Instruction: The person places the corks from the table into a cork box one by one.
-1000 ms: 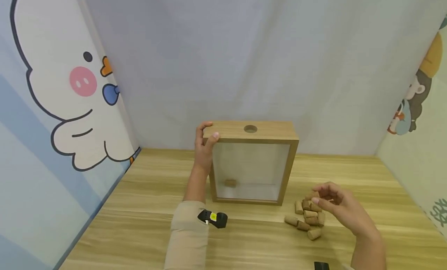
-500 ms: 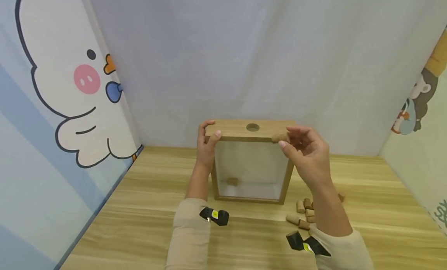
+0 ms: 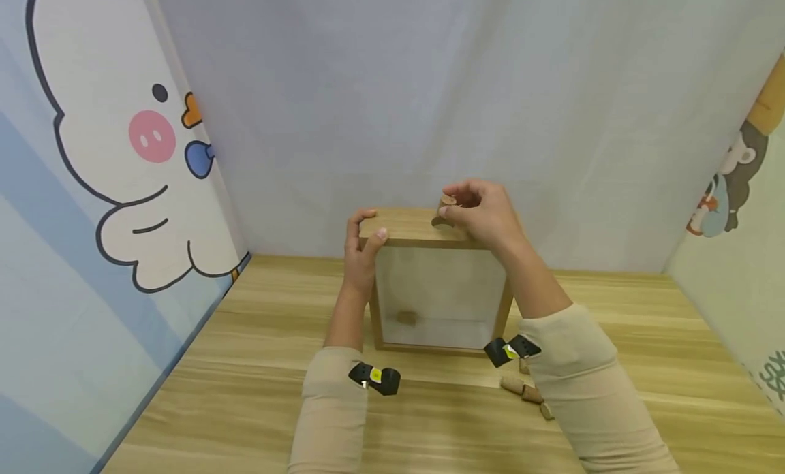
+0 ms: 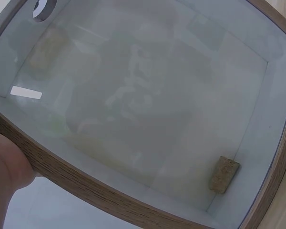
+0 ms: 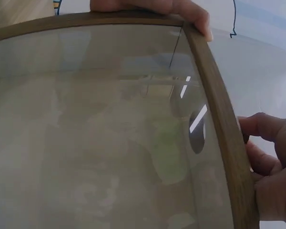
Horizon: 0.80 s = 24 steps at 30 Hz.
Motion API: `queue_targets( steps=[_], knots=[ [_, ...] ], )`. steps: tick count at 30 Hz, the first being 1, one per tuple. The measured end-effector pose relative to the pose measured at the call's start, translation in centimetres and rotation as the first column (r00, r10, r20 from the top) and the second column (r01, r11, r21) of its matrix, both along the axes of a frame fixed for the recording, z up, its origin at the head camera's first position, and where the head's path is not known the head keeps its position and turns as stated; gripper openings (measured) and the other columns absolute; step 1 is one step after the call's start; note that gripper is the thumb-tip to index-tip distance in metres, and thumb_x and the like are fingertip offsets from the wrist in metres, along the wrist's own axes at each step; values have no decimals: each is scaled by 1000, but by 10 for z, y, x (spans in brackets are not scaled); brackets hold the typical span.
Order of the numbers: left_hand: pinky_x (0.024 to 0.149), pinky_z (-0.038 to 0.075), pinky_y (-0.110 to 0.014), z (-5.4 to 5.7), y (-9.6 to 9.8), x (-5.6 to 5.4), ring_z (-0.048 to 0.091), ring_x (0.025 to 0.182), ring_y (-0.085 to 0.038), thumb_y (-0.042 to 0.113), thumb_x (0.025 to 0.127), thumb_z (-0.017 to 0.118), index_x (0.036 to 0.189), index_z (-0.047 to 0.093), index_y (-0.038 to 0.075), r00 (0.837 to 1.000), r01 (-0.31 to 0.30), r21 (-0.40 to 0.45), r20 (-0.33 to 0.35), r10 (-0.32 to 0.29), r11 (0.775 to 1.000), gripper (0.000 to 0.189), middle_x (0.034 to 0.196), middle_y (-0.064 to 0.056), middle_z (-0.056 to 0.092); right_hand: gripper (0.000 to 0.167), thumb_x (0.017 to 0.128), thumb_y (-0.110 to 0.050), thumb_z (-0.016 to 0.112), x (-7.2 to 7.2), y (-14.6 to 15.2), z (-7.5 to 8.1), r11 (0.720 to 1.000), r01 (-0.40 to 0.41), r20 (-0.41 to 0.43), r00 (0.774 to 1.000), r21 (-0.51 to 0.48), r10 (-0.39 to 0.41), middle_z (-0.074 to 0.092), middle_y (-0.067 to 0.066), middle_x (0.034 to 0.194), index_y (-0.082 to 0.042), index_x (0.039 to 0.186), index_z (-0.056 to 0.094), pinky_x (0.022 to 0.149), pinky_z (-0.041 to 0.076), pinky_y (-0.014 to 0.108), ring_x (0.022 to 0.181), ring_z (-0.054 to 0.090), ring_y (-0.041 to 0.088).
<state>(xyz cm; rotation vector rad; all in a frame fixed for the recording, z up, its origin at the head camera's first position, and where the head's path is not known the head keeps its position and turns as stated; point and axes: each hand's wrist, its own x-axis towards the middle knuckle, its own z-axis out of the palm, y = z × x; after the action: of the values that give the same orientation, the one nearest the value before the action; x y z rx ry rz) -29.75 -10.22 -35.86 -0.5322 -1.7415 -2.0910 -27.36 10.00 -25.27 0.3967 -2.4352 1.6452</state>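
A wooden-framed shadow box [image 3: 401, 223] with a clear front stands upright on the table. My left hand [image 3: 360, 259] grips its upper left corner, thumb on the top and fingers round behind. Over the round hole [image 3: 440, 223] in the top, my right hand [image 3: 484, 212] pinches a wine cork [image 3: 450, 200] between thumb and fingers. The cork is tilted upright, its lower end at the hole; whether it has entered cannot be told. In the right wrist view the right fingers [image 5: 264, 126] are by the top edge. One cork [image 4: 224, 175] lies inside on the box's floor.
Several loose corks [image 3: 512, 384] lie on the wood-grain table [image 3: 257, 365] right of the box, partly hidden behind the right sleeve [image 3: 570, 344]. A pale curtain [image 3: 343, 106] hangs close behind the box. Printed cartoon panels [image 3: 92, 154] stand at both sides.
My right hand has picked a cork from the pile and carried it up and left to the hole in the box's top. The left hand keeps its grip on the corner.
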Motion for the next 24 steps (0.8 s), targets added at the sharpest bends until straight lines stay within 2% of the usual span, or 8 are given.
queue_targets(
  steps=[2, 5, 7, 10, 12, 17, 21, 24],
  knots=[
    [73, 32, -40, 0, 0, -1, 38, 65, -12, 34, 82, 54, 126, 40, 10, 1000, 3, -3, 1, -3, 1000, 52, 106, -5, 37, 31, 84, -13, 67, -3, -2, 5, 997, -2, 92, 996, 78, -5, 55, 10, 108, -5, 114, 62, 73, 43, 33, 97, 49, 23],
    [78, 33, -41, 0, 1, -1, 40, 71, -14, 34, 81, 54, 126, 40, 10, 1000, 8, 1, 2, -8, 1000, 53, 117, -9, 35, 31, 83, -12, 68, -5, -3, 10, 992, -5, 169, 985, 124, -16, 52, 11, 112, -5, 113, 62, 77, 42, 37, 103, 45, 26],
    [82, 33, -42, 0, 1, -2, 40, 73, -16, 34, 81, 55, 126, 40, 9, 1000, 10, 4, 0, -10, 1000, 54, 130, -11, 28, 30, 83, -10, 67, -7, -3, 12, 991, -4, 188, 982, 134, -22, 52, 11, 113, -5, 112, 62, 80, 41, 38, 105, 45, 26],
    [82, 33, -41, -1, 1, -1, 41, 75, -15, 34, 80, 55, 126, 40, 9, 1000, 10, 9, -1, -10, 1000, 54, 135, -15, 25, 34, 82, -10, 68, -7, -1, 11, 992, -14, 189, 982, 123, -10, 53, 12, 111, -6, 116, 60, 80, 40, 37, 103, 46, 26],
    [84, 33, -40, -1, 1, -1, 42, 77, -13, 34, 81, 55, 126, 40, 9, 1000, 6, 4, 2, -6, 1000, 54, 136, -15, 23, 43, 82, -10, 69, -4, 1, 9, 995, -46, 173, 984, 87, 30, 52, 12, 110, -6, 123, 56, 80, 41, 36, 101, 47, 25],
    [81, 34, -38, -1, 0, 3, 42, 76, -12, 33, 82, 54, 126, 40, 8, 1000, 4, 3, 11, -4, 1000, 53, 125, -13, 31, 60, 84, -12, 68, 22, 15, -3, 985, -170, 45, 984, -24, 171, 51, 18, 116, -5, 137, 41, 79, 44, 30, 97, 49, 24],
    [80, 32, -40, 0, -1, 4, 37, 72, -12, 34, 81, 54, 127, 40, 9, 1000, 2, -2, 13, -2, 1000, 53, 122, -7, 32, 54, 86, -8, 65, 50, 26, -18, 977, -202, -115, 975, -73, 193, 52, 20, 115, -3, 135, 42, 76, 45, 25, 94, 52, 22],
    [78, 31, -39, 1, -1, 3, 35, 71, -11, 34, 82, 54, 127, 39, 9, 1000, 6, -2, 6, -6, 1000, 53, 124, -3, 32, 49, 86, -1, 63, 66, 36, -33, 977, -209, -223, 955, -45, 194, 54, 17, 110, 1, 131, 45, 73, 45, 24, 89, 54, 20]
  ],
)
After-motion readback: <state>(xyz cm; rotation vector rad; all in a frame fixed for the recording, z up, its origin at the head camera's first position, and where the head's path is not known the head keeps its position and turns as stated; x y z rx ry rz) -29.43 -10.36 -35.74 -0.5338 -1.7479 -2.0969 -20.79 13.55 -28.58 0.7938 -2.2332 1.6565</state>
